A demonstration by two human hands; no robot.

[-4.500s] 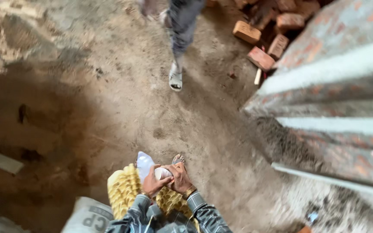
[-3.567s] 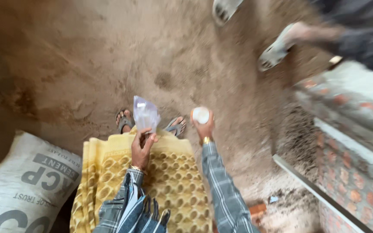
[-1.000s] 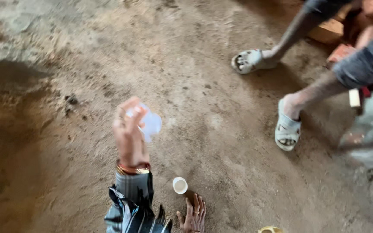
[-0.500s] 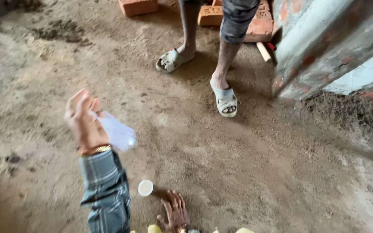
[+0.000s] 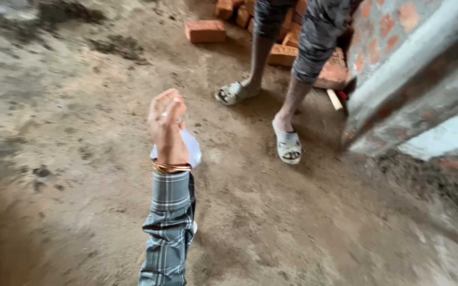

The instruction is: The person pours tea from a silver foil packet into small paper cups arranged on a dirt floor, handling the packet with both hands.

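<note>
My left hand (image 5: pixel 166 124) is raised in front of me with its back towards the camera. The fingers (image 5: pixel 172 99) are bunched and curled shut on the top of a small pale plastic pouch (image 5: pixel 192 152). Most of the pouch is hidden behind the palm; only its lower part shows to the right of the wrist, hanging in the air well above the dirt floor (image 5: pixel 70 159). I cannot tell how much of the pouch lies inside the fist, nor what it contains.

My judgement is that a hold like this works best with the pinch kept high on the neck of the pouch and the wrist steady. The soft body then hangs straight down and does not swing or fold. Squeezing lower down would crumple it.

Gold bangles (image 5: pixel 170 167) sit on the wrist just below the hand, above a plaid sleeve (image 5: pixel 168 222). A small white bit (image 5: pixel 194 228) peeks out at the sleeve's right edge; I cannot tell what it is. My right hand is out of the picture.

Another person stands farther off towards the floor's upper right, with one sandalled foot (image 5: pixel 288 145) nearer me and the other (image 5: pixel 232 92) beyond it. Behind them, loose red bricks (image 5: pixel 205 30) lie along the floor's far edge. A brick wall (image 5: pixel 398 63) with pale bands borders its right side.
</note>
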